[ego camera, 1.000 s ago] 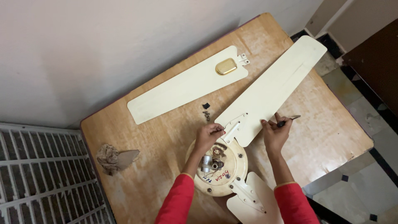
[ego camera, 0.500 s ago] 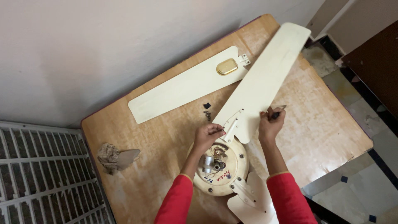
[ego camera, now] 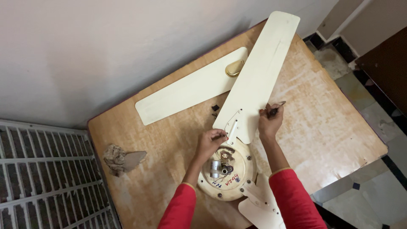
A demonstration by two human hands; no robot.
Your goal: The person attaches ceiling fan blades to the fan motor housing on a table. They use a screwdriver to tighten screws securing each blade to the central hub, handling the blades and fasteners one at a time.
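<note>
Currently three fan blades are counted: one loose blade (ego camera: 190,94) flat on the counter (ego camera: 330,140), one blade (ego camera: 258,80) pinched at its bracket by the left hand (ego camera: 210,142), one at the motor hub (ego camera: 227,171). A screwdriver (ego camera: 276,109) is gripped in the right hand (ego camera: 270,123). Bare counter is left toward the right edge.

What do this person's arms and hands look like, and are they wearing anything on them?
Both arms are covered by red long sleeves that end a little above the wrists, each cuff edged with a thin pale trim. The left hand and right hand are bare: no gloves show, and no rings, watch or bracelets can be made out from this head view.
</note>
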